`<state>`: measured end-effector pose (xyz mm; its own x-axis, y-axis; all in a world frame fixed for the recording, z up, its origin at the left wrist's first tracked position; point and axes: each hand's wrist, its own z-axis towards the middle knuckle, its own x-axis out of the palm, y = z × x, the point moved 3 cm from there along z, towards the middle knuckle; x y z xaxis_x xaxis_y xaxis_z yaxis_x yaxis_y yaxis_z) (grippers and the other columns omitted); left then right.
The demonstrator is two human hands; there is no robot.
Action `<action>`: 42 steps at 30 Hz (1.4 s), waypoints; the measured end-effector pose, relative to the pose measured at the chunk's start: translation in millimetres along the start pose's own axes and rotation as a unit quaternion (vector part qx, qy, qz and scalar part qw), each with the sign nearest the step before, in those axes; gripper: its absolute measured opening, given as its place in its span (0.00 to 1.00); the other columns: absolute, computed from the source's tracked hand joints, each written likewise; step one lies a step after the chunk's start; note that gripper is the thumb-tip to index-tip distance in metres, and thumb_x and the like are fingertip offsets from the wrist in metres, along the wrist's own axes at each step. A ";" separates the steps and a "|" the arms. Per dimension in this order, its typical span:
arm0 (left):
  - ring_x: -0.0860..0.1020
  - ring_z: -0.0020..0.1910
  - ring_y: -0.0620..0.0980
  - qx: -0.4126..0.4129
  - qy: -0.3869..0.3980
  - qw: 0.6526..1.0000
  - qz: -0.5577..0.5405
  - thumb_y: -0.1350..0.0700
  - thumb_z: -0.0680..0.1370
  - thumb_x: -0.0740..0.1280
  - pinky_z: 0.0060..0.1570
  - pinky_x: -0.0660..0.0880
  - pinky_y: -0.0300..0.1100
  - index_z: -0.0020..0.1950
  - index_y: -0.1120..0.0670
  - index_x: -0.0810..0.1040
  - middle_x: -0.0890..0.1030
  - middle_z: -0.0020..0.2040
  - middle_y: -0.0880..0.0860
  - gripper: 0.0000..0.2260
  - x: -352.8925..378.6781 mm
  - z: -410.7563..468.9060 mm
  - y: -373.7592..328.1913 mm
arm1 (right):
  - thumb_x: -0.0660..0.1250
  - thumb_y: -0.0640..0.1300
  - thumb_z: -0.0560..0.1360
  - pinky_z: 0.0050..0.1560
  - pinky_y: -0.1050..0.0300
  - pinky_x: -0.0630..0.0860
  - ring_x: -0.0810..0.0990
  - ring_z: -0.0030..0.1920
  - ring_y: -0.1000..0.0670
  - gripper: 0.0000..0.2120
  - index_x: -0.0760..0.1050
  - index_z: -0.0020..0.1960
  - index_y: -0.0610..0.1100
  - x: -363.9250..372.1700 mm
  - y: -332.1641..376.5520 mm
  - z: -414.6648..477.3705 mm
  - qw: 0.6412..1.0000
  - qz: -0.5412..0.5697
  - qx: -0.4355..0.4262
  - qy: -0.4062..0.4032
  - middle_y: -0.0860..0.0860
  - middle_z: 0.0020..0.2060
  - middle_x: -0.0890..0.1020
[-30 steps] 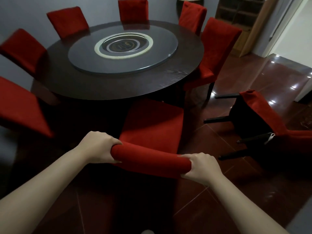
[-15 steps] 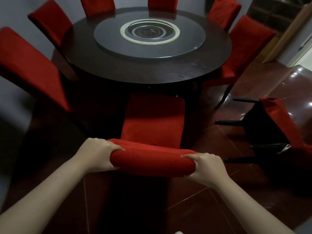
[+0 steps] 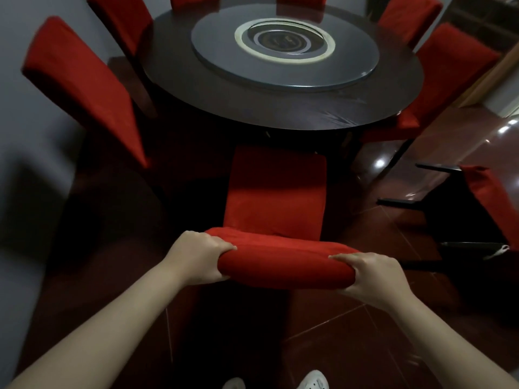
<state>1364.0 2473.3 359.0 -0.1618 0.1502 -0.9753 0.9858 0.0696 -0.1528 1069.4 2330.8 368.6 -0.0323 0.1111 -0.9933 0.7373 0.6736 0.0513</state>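
A red upholstered chair [image 3: 276, 197] stands right in front of me, its seat pointing at the round dark table [image 3: 280, 108]. My left hand [image 3: 196, 259] grips the left end of the chair's padded top rail. My right hand [image 3: 373, 279] grips the right end, thumb on top. The front of the seat lies close under the table's edge. The chair's legs are hidden.
A grey glass turntable [image 3: 283, 46] sits on the table. Several more red chairs ring it, one close on the left [image 3: 81, 85]. Another red chair [image 3: 483, 209] lies tipped over on the tiled floor at the right. My white shoes [image 3: 311, 381] show at the bottom.
The chair has moved forward toward the table with both hands still on its top rail. My view has stepped closer and swung left, so the table now fills the upper frame.
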 end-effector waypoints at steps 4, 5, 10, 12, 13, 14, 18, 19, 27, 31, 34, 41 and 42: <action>0.82 0.51 0.48 0.015 -0.010 1.000 0.007 0.37 0.67 0.69 0.49 0.78 0.45 0.59 0.43 0.81 0.84 0.54 0.45 0.23 5.3 -2.4 7.0 | 0.79 0.62 0.51 0.33 0.56 0.78 0.84 0.37 0.51 0.29 0.82 0.51 0.59 -0.7 9.6 -1.2 1.000 -0.013 0.004 0.009 0.54 0.41 0.86; 0.82 0.52 0.48 0.017 -0.010 1.000 0.010 0.36 0.67 0.68 0.49 0.78 0.44 0.60 0.43 0.81 0.83 0.54 0.44 0.24 5.7 -1.2 8.4 | 0.80 0.61 0.50 0.32 0.57 0.78 0.84 0.36 0.51 0.29 0.82 0.51 0.59 -0.2 11.0 -2.2 1.000 -0.012 0.003 0.004 0.54 0.40 0.86; 0.81 0.54 0.45 0.023 -0.009 0.999 0.023 0.33 0.68 0.64 0.51 0.76 0.43 0.61 0.40 0.78 0.82 0.56 0.42 0.25 7.8 1.5 23.5 | 0.81 0.61 0.48 0.30 0.58 0.77 0.84 0.34 0.52 0.30 0.83 0.49 0.58 2.9 24.4 -2.2 1.000 -0.002 -0.003 -0.010 0.55 0.38 0.85; 0.81 0.53 0.46 0.029 -0.011 0.999 0.026 0.33 0.68 0.64 0.50 0.76 0.43 0.60 0.40 0.79 0.83 0.55 0.42 0.24 6.9 3.8 25.0 | 0.81 0.60 0.48 0.31 0.59 0.77 0.84 0.34 0.52 0.30 0.83 0.50 0.58 3.9 22.8 -1.6 1.000 -0.003 0.006 -0.008 0.55 0.39 0.85; 0.81 0.53 0.46 0.035 -0.010 0.999 0.031 0.33 0.68 0.63 0.50 0.76 0.43 0.60 0.40 0.79 0.83 0.55 0.42 0.24 5.7 6.7 25.1 | 0.80 0.60 0.49 0.32 0.59 0.77 0.84 0.35 0.52 0.29 0.82 0.50 0.59 3.4 20.9 -0.4 1.000 -0.004 0.013 -0.007 0.55 0.39 0.85; 0.81 0.53 0.46 0.041 -0.004 0.999 0.035 0.33 0.68 0.63 0.51 0.76 0.43 0.60 0.40 0.79 0.82 0.55 0.42 0.23 4.3 9.6 25.7 | 0.80 0.61 0.50 0.33 0.58 0.77 0.84 0.36 0.52 0.29 0.82 0.51 0.59 2.5 20.0 1.7 1.000 -0.005 0.022 -0.007 0.55 0.40 0.86; 0.81 0.53 0.46 0.054 0.009 0.997 0.045 0.32 0.69 0.62 0.52 0.76 0.45 0.58 0.40 0.78 0.82 0.54 0.42 0.23 -9.0 29.3 35.0 | 0.73 0.65 0.56 0.39 0.58 0.76 0.84 0.42 0.53 0.27 0.78 0.55 0.66 -1.2 17.8 18.0 0.998 -0.031 0.050 0.000 0.58 0.44 0.85; 0.81 0.51 0.46 0.052 0.008 0.997 0.049 0.31 0.68 0.62 0.51 0.76 0.45 0.57 0.40 0.78 0.83 0.52 0.43 0.23 -12.4 35.6 37.6 | 0.71 0.66 0.56 0.40 0.58 0.76 0.83 0.43 0.54 0.27 0.77 0.56 0.67 -3.1 15.9 24.5 0.998 -0.034 0.051 0.004 0.59 0.45 0.85; 0.81 0.42 0.44 0.028 -0.037 0.998 0.039 0.28 0.66 0.64 0.37 0.69 0.39 0.50 0.40 0.79 0.82 0.42 0.42 0.22 -38.1 93.6 58.5 | 0.69 0.68 0.60 0.41 0.59 0.72 0.83 0.44 0.52 0.25 0.76 0.56 0.67 -23.3 -9.5 89.5 0.997 -0.050 0.051 0.008 0.59 0.44 0.84; 0.81 0.42 0.45 0.034 -0.040 0.998 0.038 0.27 0.66 0.63 0.37 0.68 0.39 0.49 0.40 0.79 0.82 0.41 0.41 0.22 -47.6 121.3 67.5 | 0.68 0.68 0.60 0.43 0.58 0.74 0.82 0.45 0.52 0.26 0.76 0.57 0.66 -28.0 -22.3 118.1 0.998 -0.043 0.050 0.021 0.59 0.45 0.84; 0.81 0.43 0.47 0.024 -0.054 0.997 0.048 0.26 0.64 0.63 0.37 0.67 0.41 0.48 0.40 0.79 0.82 0.42 0.42 0.23 -57.2 144.5 74.3 | 0.71 0.67 0.60 0.44 0.57 0.75 0.83 0.45 0.51 0.25 0.78 0.56 0.64 -36.3 -31.3 141.2 0.998 -0.030 0.052 0.023 0.57 0.44 0.84; 0.81 0.43 0.49 0.006 -0.062 0.997 0.046 0.24 0.62 0.62 0.37 0.67 0.41 0.45 0.40 0.77 0.81 0.41 0.43 0.24 -78.9 207.3 89.5 | 0.70 0.68 0.60 0.46 0.55 0.76 0.82 0.48 0.48 0.24 0.77 0.55 0.64 -52.8 -56.9 202.9 0.997 -0.003 0.058 0.041 0.55 0.46 0.84; 0.81 0.42 0.49 0.011 -0.069 0.996 0.050 0.24 0.61 0.61 0.36 0.67 0.41 0.45 0.40 0.77 0.81 0.40 0.43 0.25 -78.7 218.3 87.8 | 0.70 0.68 0.59 0.45 0.55 0.75 0.82 0.47 0.48 0.24 0.78 0.54 0.65 -53.3 -65.6 208.2 0.997 0.002 0.060 0.038 0.56 0.45 0.84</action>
<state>1473.1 2252.4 387.6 -0.0560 0.0179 -0.9983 0.9977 0.0401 -0.0552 1163.3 2128.6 396.6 -0.0760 0.1716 -0.9822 0.8130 0.5809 0.0385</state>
